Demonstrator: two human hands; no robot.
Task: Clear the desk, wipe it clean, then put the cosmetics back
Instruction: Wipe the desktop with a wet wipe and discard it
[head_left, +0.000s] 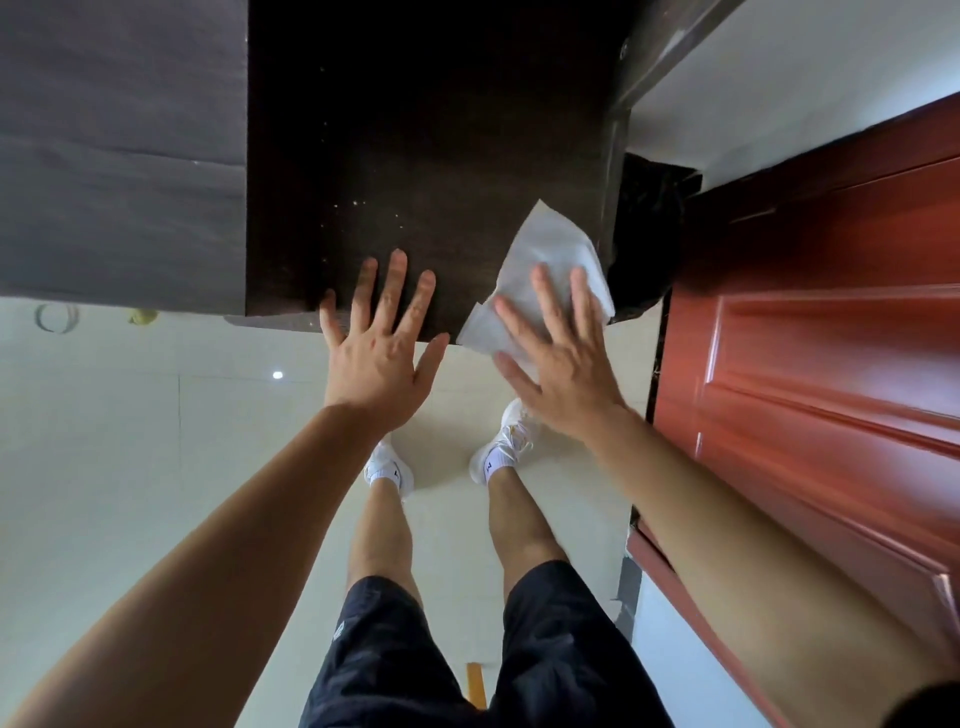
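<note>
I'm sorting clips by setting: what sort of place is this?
Likely a room in a home, though I can't be sure. A dark desk stands next to a red-brown panelled door, on a pale tiled floor, and the right hand presses a white wipe flat on the desk.

Free room fwd over desk top (426, 130); red door (831, 338) close on rt.

The desk (441, 130) is a very dark brown, near black, flecked with small pale specks, and the wipe (550, 244) at its right edge is plain white. Right of the desk the door (831, 338) is glossy red-brown; left of it a panel (119, 145) is dull grey. Below the desk lie cream floor tiles (130, 441), white shoes (496, 457) and black shorts (561, 649).
</note>
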